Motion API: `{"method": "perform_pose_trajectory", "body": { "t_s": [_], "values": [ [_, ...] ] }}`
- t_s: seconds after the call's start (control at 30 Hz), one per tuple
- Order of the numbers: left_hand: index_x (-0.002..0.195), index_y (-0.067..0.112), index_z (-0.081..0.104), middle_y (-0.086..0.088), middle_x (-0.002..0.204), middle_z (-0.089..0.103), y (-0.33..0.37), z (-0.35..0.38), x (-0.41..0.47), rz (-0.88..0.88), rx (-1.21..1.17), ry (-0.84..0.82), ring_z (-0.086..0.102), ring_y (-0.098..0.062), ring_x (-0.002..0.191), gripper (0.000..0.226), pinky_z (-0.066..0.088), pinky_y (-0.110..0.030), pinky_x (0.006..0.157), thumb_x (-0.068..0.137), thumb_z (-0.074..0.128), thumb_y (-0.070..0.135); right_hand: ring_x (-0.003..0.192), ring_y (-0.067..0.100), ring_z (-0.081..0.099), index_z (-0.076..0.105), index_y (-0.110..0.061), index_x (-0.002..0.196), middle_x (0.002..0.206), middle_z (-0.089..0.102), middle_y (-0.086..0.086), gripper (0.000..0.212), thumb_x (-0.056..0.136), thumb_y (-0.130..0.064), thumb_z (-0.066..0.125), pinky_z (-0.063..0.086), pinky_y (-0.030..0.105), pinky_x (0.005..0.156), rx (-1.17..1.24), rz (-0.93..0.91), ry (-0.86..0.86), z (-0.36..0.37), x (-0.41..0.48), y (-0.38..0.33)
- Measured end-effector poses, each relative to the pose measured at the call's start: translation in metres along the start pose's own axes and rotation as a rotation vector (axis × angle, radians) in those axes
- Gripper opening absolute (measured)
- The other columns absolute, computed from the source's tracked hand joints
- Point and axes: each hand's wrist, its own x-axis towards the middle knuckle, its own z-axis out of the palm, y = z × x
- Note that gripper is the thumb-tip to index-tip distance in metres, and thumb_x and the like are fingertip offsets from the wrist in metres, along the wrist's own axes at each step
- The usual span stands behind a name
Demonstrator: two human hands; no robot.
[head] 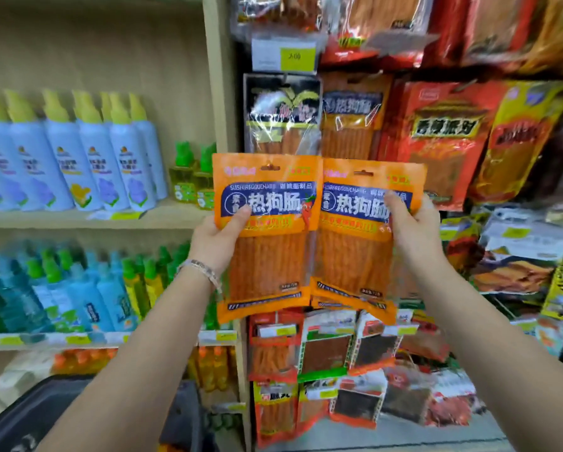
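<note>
Left pack (267,262), right pack (352,256): small print blurred.

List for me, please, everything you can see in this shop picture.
Left snack pack: one, orange with blue label, held before the rack.
Right snack pack: one, same colours, beside it, inner edges overlapping.
Hanging snack packs: many, red, orange, yellow, rack at right.
Price tag: one, yellow-green, rack top.
Spray bottles: a row, pale blue with yellow-green caps, upper left shelf.
Small bottles: a few, yellow with green caps, same shelf's right end.
Lower bottles: many, blue and green, shelf below.
Bracelet: one, pale, left wrist.
Left hand: one, grips the left snack pack.
Right hand: one, grips the right snack pack.
</note>
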Motion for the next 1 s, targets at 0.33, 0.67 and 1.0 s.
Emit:
{"method": "perform_pose_trajectory", "body": {
  "t_s": [0.33,0.67,1.0],
  "values": [
    [0.071,0.031,0.062,0.023,0.065,0.068,0.042,0.037,0.089,0.181,-0.126,0.009,0.065,0.005,0.067,0.018,0.052,-0.021,0.063,0.08,0.069,0.044,0.064,-0.003,0.059,0.057,-0.029,0.07,0.065,0.063,-0.017,0.021,0.088,-0.041,0.057,0.047,0.018,0.061,0.037,-0.096,0.133,0.024,0.109,-0.029],
    [0.077,0.038,0.071,0.023,0.075,0.071,0.047,0.066,0.122,0.271,-0.152,-0.14,0.068,0.002,0.071,0.012,0.05,-0.026,0.065,0.081,0.066,0.047,0.072,0.01,0.064,0.059,-0.024,0.074,0.076,0.067,-0.009,0.016,0.089,-0.028,0.057,0.05,0.028,0.069,0.168,-0.03,0.163,0.036,0.175,-0.036],
    [0.082,0.032,0.064,0.023,0.075,0.071,0.056,0.092,0.125,0.221,-0.136,-0.234,0.068,0.0,0.069,0.017,0.049,-0.02,0.057,0.083,0.063,0.049,0.057,0.007,0.048,0.048,-0.023,0.067,0.065,0.051,-0.008,0.027,0.089,-0.032,0.058,0.036,0.024,0.055,-0.005,-0.007,0.168,0.036,0.201,-0.023]
  ]
}}
